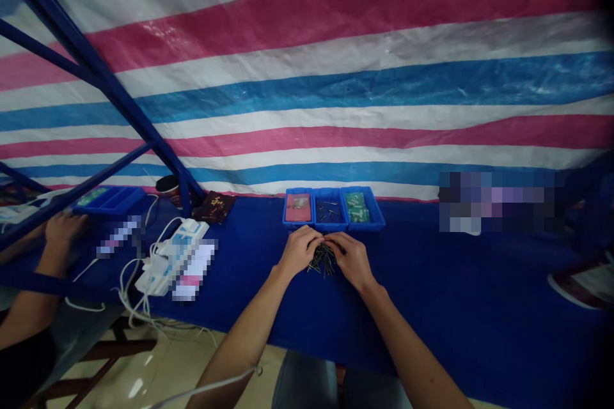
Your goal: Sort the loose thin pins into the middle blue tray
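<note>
My left hand (301,249) and my right hand (352,259) meet over a loose pile of thin, dark and brassy metal pieces (322,261), like pins or nails, on the blue tabletop. The fingers of both hands are bent in a pinch, fingertips almost touching. Whatever is between them is too small to make out. Just beyond stand three blue bins side by side. The left bin (286,222) holds a pink sheet with small pale pieces on it. A few thin pieces lie in the middle bin (329,227), and the right bin (377,222) contains small green-and-white packets.
Left of my arms lie a white power strip (160,268) with tangled cables and a dark brown packet (217,206). A dark cup (169,185) stands behind the blue metal frame (123,112). Another person's hand (64,228) is at far left. A striped tarp (336,89) hangs behind.
</note>
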Tool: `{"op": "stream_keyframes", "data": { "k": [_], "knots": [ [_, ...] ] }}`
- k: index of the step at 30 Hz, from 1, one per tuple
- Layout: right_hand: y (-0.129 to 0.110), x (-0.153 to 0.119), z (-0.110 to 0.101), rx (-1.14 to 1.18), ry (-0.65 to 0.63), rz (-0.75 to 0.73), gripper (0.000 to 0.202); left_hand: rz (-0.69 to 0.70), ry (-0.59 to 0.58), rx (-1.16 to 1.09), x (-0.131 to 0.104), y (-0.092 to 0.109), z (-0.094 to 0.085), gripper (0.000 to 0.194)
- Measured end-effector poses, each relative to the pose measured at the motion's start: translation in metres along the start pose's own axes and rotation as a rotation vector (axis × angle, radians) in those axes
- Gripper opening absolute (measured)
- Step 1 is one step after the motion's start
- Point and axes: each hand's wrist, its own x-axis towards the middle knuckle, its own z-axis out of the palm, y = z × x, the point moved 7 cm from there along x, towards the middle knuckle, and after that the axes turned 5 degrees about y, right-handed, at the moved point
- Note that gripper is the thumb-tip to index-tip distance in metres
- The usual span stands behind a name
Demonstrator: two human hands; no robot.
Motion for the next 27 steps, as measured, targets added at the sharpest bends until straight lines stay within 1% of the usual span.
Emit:
{"op": "stream_keyframes", "data": {
  "k": [4, 7, 11, 14, 18, 23, 27],
  "knots": [
    [0.001, -0.002, 0.001, -0.093, -0.018, -0.080, 0.028, 0.001, -0.018, -0.018, 0.000, 0.000, 0.002, 0.021],
    [0.001, -0.003, 0.002, -0.135, -0.026, -0.111, 0.029, -0.001, -0.018, -0.026, 0.000, 0.000, 0.002, 0.023],
    [0.003, -0.001, 0.002, -0.129, -0.047, -0.074, 0.028, 0.012, -0.019, 0.003, 0.001, 0.001, 0.001, 0.023],
    [0.002, 0.000, 0.002, -0.140, -0.099, -0.047, 0.028, 0.030, -0.030, 0.012, 0.000, 0.003, 0.002, 0.024],
    [-0.002, 0.001, 0.002, -0.171, -0.146, -0.047, 0.028, 0.042, -0.029, 0.013, 0.000, 0.004, 0.003, 0.025],
    [-0.002, 0.001, 0.004, -0.222, -0.139, -0.005, 0.032, 0.055, -0.023, -0.009, 0.001, 0.009, 0.004, 0.025],
    [-0.003, 0.002, 0.006, -0.201, -0.122, 0.014, 0.040, 0.080, -0.036, -0.034, 0.000, 0.015, 0.005, 0.026]
  ]
}}
